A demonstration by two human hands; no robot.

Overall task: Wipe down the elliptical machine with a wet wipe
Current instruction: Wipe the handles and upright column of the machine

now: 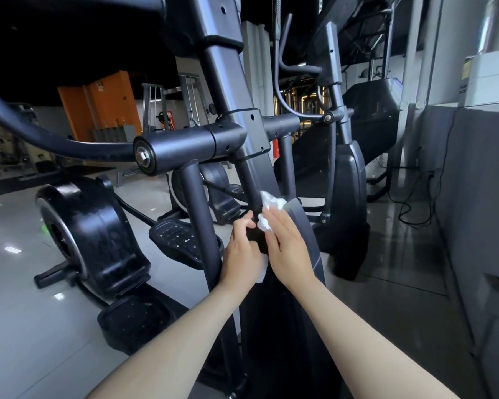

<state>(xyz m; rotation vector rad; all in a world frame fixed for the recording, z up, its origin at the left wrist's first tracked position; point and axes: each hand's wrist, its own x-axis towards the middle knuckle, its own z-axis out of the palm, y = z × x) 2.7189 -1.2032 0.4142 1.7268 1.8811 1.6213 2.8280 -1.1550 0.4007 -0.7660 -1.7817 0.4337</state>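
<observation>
Two hands, close together: left hand (241,254) grips upright post (247,177), right hand (290,249) presses wet wipe (268,204) flat against it; post runs 11-to-5 o'clock, wipe at right fingertips' 12.

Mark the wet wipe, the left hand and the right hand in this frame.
wet wipe (272,201), head view, on the crumpled upper bunch.
left hand (240,256), head view, on the back of the hand.
right hand (289,249), head view, on the back of the hand.
</observation>
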